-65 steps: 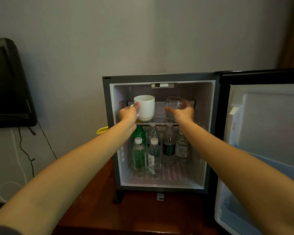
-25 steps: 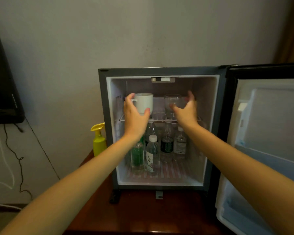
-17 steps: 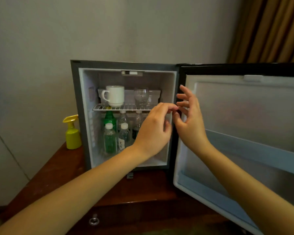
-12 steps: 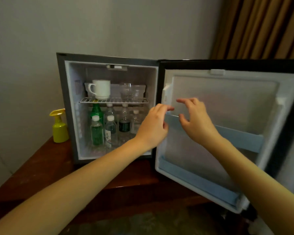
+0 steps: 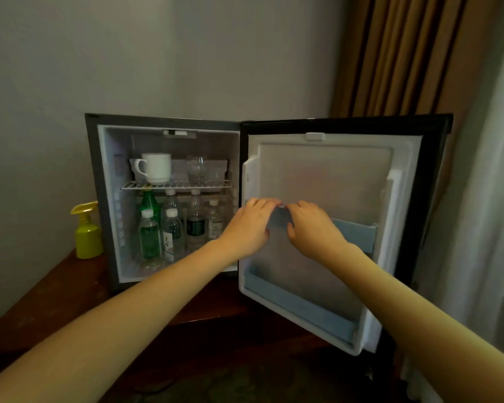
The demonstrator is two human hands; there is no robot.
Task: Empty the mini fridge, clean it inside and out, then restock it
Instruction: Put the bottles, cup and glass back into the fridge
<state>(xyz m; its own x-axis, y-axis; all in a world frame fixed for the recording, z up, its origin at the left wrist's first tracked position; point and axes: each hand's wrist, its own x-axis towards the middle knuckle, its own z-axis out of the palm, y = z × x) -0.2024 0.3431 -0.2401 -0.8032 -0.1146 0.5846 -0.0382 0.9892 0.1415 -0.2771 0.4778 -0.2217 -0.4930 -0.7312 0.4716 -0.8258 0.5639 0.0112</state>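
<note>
Left hand, right hand shifted onto door, fingers gripping blue rail; mini fridge open, stocked

Both bare forearms extended from the lower corners of the frame and converged just right of centre. The left hand lay back-up, its fingers curled forward over the top edge of the pale blue plastic door-shelf rail. The right hand, just beside it, gripped the same rail, fingers hooked over the top and thumb on its front face. The fingertips of the two hands nearly met
</note>
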